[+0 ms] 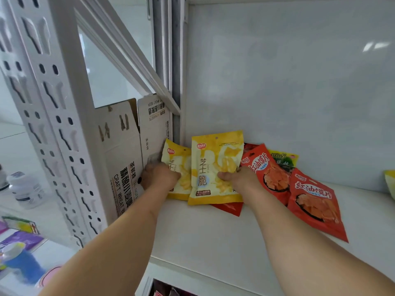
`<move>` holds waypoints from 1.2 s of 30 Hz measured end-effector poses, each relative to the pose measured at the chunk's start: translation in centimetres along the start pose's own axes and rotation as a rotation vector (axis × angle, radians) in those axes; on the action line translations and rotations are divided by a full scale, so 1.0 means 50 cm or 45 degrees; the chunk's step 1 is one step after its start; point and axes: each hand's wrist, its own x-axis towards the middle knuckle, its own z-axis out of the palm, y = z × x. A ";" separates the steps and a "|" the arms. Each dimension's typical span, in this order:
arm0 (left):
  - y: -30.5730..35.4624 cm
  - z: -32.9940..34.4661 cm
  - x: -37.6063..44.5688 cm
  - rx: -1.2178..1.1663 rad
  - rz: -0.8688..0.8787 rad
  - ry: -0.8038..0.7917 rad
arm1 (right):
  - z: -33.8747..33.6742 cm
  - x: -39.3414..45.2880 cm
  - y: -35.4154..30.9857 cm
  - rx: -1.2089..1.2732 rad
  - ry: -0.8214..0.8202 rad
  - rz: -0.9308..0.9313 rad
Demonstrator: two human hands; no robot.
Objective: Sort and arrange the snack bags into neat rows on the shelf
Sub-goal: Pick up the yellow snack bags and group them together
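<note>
- My left hand (159, 175) grips the rear yellow bag (178, 167).
- My right hand (237, 180) pinches the front yellow bag (213, 167), thumb on its face.
- Red bags (312, 201) lie beside them on the shelf (213, 238).

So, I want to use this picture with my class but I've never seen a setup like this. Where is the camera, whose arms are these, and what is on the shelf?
The one picture comes from a camera worn on a person's head, looking down along their bare arms. The left hand grips a yellow snack bag; the right hand pinches a second yellow bag in front. Both stand on a white shelf. Beside them lie red bags and a green bag. A cardboard box stands at the left.
</note>
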 end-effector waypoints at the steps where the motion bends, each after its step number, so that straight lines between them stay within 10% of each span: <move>1: -0.001 0.001 0.001 -0.040 0.019 -0.021 | -0.003 -0.002 0.001 0.043 0.017 -0.014; 21: -0.061 -0.069 -0.202 -1.301 -0.060 -0.596 | -0.154 -0.125 0.045 0.405 0.138 -0.109; 36: 0.115 0.024 -0.626 -1.352 0.032 -0.961 | -0.563 -0.342 0.174 0.161 0.446 -0.046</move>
